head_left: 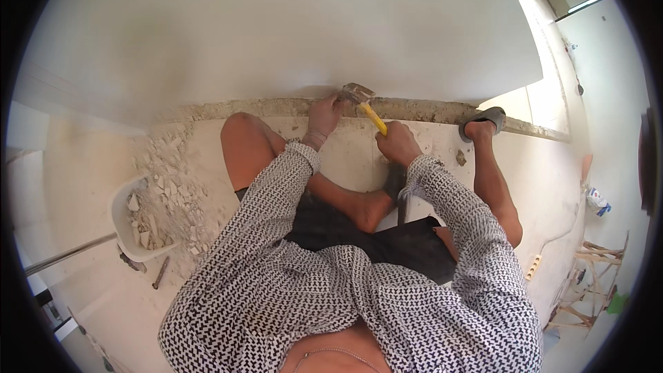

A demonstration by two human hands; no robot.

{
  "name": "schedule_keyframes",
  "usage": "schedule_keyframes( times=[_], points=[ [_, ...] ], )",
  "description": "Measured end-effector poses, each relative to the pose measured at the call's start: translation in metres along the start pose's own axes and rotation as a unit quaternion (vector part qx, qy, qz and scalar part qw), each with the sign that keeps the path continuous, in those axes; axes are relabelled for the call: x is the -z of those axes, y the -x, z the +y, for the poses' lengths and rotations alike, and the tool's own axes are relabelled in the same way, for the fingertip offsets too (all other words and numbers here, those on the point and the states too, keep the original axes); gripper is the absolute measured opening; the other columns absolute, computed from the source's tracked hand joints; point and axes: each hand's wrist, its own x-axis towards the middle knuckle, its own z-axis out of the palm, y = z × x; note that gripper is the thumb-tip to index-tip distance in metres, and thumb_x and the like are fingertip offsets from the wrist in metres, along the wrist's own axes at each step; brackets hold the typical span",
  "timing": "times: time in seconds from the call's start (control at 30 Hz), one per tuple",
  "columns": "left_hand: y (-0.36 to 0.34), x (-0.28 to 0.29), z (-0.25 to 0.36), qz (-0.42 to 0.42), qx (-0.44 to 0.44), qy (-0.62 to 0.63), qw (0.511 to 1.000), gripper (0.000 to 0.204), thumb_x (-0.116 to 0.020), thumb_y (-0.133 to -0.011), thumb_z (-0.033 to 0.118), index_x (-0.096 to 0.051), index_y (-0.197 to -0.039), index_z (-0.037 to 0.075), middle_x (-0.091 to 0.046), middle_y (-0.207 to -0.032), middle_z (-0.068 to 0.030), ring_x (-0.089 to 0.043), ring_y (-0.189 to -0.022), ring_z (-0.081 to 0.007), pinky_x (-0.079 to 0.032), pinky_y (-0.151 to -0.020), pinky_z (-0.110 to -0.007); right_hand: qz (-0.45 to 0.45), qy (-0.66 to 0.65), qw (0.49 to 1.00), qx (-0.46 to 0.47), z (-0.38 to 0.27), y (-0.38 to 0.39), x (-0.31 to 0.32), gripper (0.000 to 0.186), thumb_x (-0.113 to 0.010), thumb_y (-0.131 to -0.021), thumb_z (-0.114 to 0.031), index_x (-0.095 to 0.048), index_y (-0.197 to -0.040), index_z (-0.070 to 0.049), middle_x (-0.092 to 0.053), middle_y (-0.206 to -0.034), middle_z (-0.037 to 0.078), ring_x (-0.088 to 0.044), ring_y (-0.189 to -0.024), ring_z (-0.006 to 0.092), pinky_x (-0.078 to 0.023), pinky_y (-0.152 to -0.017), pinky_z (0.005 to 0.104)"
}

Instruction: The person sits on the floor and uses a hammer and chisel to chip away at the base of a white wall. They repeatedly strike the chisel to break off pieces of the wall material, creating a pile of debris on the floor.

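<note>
My right hand (398, 143) is wrapped round the yellow handle of a hammer (373, 119). The metal head of the hammer points away from me, at the foot of a pale wall (311, 34). Just left of the head, my left hand (323, 119) is closed with its fingertips almost at the metal. Whatever those fingers hold is too small or too hidden to name. Beneath both hands runs a rough, chipped strip (269, 108) of bare mortar along the bottom of the wall.
Broken rubble (181, 197) is heaped on the floor to my left, beside a white tub (119, 224) holding more pieces. A short metal bar (160, 273) lies near it. At right are a power strip (533, 267), a wooden frame (592, 283) and a white-and-blue bag (598, 200).
</note>
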Motion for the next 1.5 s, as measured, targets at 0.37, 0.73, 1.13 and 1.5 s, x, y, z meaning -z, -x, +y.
schedule_keyframes(
  times=[0.37, 0.73, 1.13, 1.5],
  points=[
    [0.008, 0.027, -0.025, 0.110, 0.107, 0.162, 0.975, 0.025, -0.068, -0.091, 0.013, -0.073, -0.114, 0.004, -0.077, -0.100, -0.0114, -0.075, -0.093, -0.0224, -0.057, -0.084, -0.034, 0.257, -0.391, 0.869, 0.162, -0.058, 0.012, 0.071, 0.029, -0.069, -0.092, -0.022, -0.065, -0.091, 0.006, -0.063, -0.067, 0.020, -0.061, -0.058, 0.0249, -0.049, -0.056, 0.0392],
    [0.011, 0.046, -0.023, 0.195, 0.169, 0.159, 0.953, 0.019, -0.068, -0.092, 0.016, -0.073, -0.107, 0.005, -0.077, -0.092, -0.0109, -0.074, -0.085, -0.0226, -0.057, -0.078, -0.035, 0.196, -0.417, 0.848, 0.263, -0.097, 0.049, 0.151, 0.014, -0.062, -0.092, -0.003, -0.061, -0.079, 0.001, -0.064, -0.066, 0.005, -0.054, -0.057, 0.0130, -0.039, -0.052, 0.0268],
    [0.020, 0.045, -0.030, 0.249, 0.189, 0.230, 0.922, 0.018, -0.064, -0.094, 0.017, -0.071, -0.106, 0.005, -0.075, -0.083, -0.0071, -0.072, -0.073, -0.0166, -0.055, -0.072, -0.031, 0.195, -0.277, 0.925, 0.172, -0.083, 0.030, 0.112, 0.028, -0.066, -0.095, -0.022, -0.064, -0.078, 0.000, -0.057, -0.060, 0.004, -0.051, -0.053, 0.0149, -0.044, -0.052, 0.0316],
    [0.022, 0.025, -0.045, 0.236, 0.136, 0.191, 0.943, 0.021, -0.065, -0.096, 0.020, -0.070, -0.106, 0.002, -0.074, -0.077, -0.0066, -0.070, -0.068, -0.0109, -0.054, -0.062, -0.027, 0.058, -0.002, 0.996, 0.063, 0.026, -0.020, 0.027, 0.032, -0.067, -0.089, -0.026, -0.069, -0.094, 0.006, -0.069, -0.077, 0.026, -0.069, -0.076, 0.0437, -0.052, -0.071, 0.0487]
  ],
)
